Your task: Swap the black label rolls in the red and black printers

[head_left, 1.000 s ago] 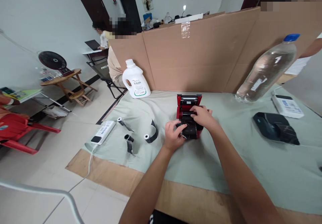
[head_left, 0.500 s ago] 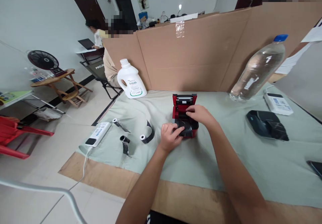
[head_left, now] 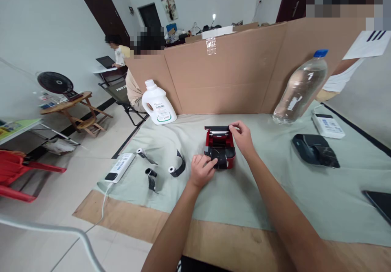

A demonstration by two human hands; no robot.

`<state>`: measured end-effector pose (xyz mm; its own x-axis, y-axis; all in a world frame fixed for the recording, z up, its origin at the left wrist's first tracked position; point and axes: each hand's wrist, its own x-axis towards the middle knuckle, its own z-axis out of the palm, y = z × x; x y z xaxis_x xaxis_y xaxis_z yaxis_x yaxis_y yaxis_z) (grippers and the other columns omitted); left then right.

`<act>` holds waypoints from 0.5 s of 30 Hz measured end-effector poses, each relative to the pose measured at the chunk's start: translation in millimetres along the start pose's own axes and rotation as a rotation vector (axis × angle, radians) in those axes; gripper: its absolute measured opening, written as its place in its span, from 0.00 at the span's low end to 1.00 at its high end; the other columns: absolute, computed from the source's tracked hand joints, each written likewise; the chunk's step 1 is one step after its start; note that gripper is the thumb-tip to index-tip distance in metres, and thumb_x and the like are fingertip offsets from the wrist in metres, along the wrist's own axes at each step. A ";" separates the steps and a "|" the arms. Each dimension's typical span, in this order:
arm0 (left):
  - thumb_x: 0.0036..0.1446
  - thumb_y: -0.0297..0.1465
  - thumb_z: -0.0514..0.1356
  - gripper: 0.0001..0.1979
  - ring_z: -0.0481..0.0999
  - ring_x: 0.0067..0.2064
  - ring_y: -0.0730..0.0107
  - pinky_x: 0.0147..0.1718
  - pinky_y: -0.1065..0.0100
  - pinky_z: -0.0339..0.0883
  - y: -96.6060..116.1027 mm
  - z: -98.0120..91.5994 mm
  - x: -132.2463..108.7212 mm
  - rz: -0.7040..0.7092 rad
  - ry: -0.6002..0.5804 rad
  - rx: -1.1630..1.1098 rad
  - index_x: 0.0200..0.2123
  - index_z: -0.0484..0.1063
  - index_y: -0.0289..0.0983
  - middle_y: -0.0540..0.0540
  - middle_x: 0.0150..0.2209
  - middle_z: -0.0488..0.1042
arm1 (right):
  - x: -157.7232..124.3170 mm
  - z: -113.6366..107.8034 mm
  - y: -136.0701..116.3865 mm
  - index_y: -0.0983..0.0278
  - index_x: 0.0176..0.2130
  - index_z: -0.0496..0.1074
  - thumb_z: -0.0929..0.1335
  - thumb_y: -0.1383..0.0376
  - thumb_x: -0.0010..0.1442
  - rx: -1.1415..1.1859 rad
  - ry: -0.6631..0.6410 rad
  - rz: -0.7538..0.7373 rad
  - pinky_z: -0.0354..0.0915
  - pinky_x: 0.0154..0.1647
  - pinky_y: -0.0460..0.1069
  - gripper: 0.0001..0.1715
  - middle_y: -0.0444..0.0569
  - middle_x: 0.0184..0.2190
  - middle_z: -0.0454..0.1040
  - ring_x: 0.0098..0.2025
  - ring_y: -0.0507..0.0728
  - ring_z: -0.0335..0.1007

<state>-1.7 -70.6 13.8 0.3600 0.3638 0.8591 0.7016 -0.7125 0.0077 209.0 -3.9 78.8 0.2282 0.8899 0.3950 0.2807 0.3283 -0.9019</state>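
A small red and black receipt printer (head_left: 231, 162) stands on the cloth with its lid (head_left: 216, 128) raised and tilted forward. Across its front lies a dark paper strip (head_left: 222, 154). My left hand (head_left: 202, 170) is at the printer's front left, fingers curled, thumb holding the strip down. At the lid's right corner, the thumb and fingers of my right hand (head_left: 241, 135) pinch its edge. To the left lie loose paper rolls: one with a curled dark tail (head_left: 172, 171), a dark one (head_left: 150, 173) and a white-ended one (head_left: 140, 152).
A white detergent jug (head_left: 160, 105) and a large water bottle (head_left: 301, 88) stand before a cardboard screen (head_left: 220, 80). White power strips (head_left: 120, 167) lie on both sides. A black device (head_left: 314, 149) rests at right, with a dark tablet-like object (head_left: 378, 202) beyond. Other people sit behind.
My right hand has moved from inside the printer up to the lid's corner. The lid has swung partway down toward me. My left hand stays at the front of the strip.
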 end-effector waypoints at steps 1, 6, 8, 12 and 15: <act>0.54 0.24 0.58 0.13 0.70 0.34 0.67 0.35 0.63 0.57 0.2 -0.7 0.2 0.001 -0.004 -0.006 0.38 0.80 0.43 0.47 0.31 0.73 | -7.3 -3.3 1.0 0.61 0.36 0.69 0.65 0.54 0.60 0.019 -0.014 0.010 0.66 0.53 0.54 0.13 0.52 0.45 0.74 0.52 0.59 0.70; 0.56 0.24 0.59 0.13 0.70 0.34 0.67 0.36 0.63 0.58 0.3 -2.5 0.0 -0.003 -0.018 -0.036 0.40 0.79 0.43 0.47 0.31 0.74 | -41.4 -13.8 8.0 0.60 0.32 0.70 0.67 0.60 0.54 0.060 -0.094 0.092 0.65 0.56 0.54 0.07 0.54 0.58 0.64 0.62 0.61 0.62; 0.56 0.24 0.58 0.13 0.70 0.33 0.68 0.36 0.63 0.59 0.7 -2.6 0.6 -0.012 -0.014 -0.041 0.41 0.79 0.43 0.47 0.30 0.74 | -48.1 -12.7 9.6 0.60 0.32 0.70 0.66 0.61 0.53 0.074 -0.102 0.124 0.65 0.56 0.53 0.06 0.55 0.60 0.62 0.65 0.61 0.60; 0.58 0.23 0.57 0.14 0.69 0.33 0.67 0.36 0.64 0.58 3.1 -3.4 4.2 -0.026 0.035 -0.058 0.42 0.79 0.41 0.47 0.30 0.74 | -50.6 -6.4 11.4 0.59 0.44 0.69 0.64 0.64 0.52 0.095 -0.076 0.147 0.65 0.58 0.53 0.18 0.54 0.60 0.64 0.64 0.58 0.61; 0.58 0.22 0.56 0.15 0.70 0.34 0.68 0.37 0.64 0.59 4.5 -3.2 5.5 -0.036 0.052 -0.061 0.42 0.79 0.41 0.47 0.31 0.74 | -50.1 -3.5 13.2 0.58 0.55 0.64 0.63 0.63 0.53 0.142 -0.085 0.169 0.63 0.61 0.53 0.29 0.53 0.61 0.66 0.62 0.58 0.64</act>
<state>1.5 -73.7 20.3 0.3017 0.3590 0.8832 0.6744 -0.7352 0.0684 204.6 -45.4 47.7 0.1794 0.9575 0.2257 0.1096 0.2086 -0.9718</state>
